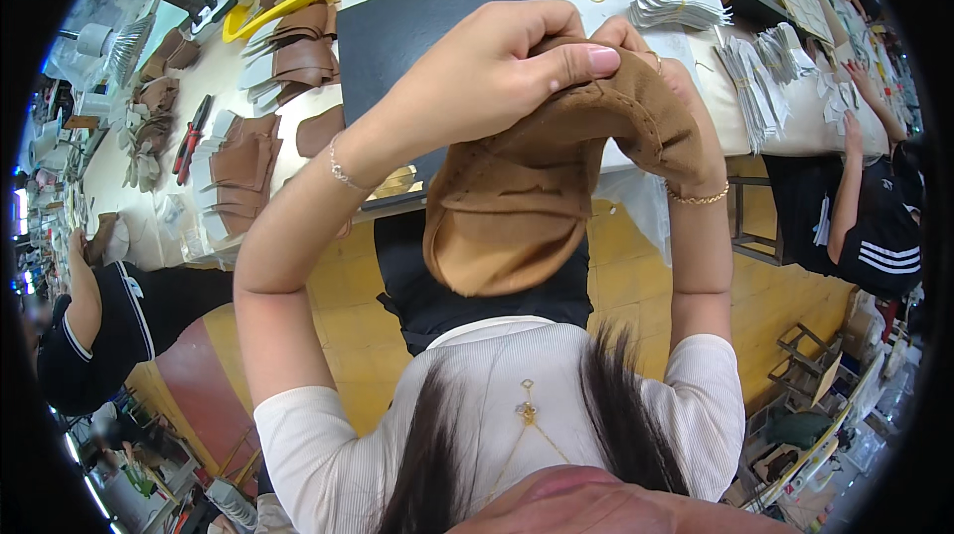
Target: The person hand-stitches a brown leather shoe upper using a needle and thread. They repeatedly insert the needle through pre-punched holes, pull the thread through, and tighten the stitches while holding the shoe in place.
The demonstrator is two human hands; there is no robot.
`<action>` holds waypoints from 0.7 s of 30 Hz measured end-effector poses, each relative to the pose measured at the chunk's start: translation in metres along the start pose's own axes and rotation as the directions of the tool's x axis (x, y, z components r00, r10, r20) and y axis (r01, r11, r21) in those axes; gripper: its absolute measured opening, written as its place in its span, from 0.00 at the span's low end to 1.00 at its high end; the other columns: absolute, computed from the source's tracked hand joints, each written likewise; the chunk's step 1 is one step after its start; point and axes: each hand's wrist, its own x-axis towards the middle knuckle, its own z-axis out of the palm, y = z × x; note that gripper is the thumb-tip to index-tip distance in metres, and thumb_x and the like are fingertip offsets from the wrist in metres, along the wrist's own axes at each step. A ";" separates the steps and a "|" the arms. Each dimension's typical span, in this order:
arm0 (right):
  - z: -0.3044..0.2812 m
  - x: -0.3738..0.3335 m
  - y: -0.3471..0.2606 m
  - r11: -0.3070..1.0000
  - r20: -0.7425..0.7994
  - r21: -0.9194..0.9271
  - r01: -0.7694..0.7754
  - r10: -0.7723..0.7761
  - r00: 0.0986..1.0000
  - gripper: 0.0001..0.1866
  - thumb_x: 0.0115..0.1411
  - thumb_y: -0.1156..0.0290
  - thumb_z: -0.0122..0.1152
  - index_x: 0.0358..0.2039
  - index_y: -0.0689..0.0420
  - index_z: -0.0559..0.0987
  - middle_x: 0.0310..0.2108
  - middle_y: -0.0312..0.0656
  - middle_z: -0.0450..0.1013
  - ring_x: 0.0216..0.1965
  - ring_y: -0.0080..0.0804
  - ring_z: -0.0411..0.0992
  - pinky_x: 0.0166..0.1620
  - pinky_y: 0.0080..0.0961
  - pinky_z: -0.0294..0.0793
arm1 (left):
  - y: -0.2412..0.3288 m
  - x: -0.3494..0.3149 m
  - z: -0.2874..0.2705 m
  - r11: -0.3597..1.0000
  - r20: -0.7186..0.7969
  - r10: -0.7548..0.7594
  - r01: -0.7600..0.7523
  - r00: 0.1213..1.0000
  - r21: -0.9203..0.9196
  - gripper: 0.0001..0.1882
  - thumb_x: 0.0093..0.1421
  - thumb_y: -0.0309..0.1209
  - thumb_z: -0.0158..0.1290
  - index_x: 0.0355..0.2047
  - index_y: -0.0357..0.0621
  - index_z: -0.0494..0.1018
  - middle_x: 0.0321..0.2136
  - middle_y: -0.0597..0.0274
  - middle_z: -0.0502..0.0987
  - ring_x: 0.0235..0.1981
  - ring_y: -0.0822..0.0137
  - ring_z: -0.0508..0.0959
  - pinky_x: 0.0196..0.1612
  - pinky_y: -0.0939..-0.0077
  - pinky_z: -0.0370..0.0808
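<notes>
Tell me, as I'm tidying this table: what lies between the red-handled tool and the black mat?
The head view shows a fanned stack of brown and white pieces, then a single brown piece next to the mat.

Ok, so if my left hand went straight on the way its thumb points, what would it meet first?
Apart from the brown stitched piece it holds, your left hand would probably meet your right hand, just beyond the thumb tip, though depth is hard to judge.
</notes>
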 end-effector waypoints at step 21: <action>0.059 0.045 0.015 0.498 -0.047 -0.813 0.303 -0.574 0.817 0.06 0.49 0.75 0.67 0.26 0.58 0.76 0.29 0.39 0.73 0.31 0.37 0.73 0.34 0.29 0.72 | -0.067 -0.018 0.002 0.675 -0.096 -0.375 0.201 0.922 -0.710 0.15 0.66 0.42 0.51 0.38 0.41 0.73 0.32 0.64 0.78 0.30 0.77 0.78 0.35 0.82 0.77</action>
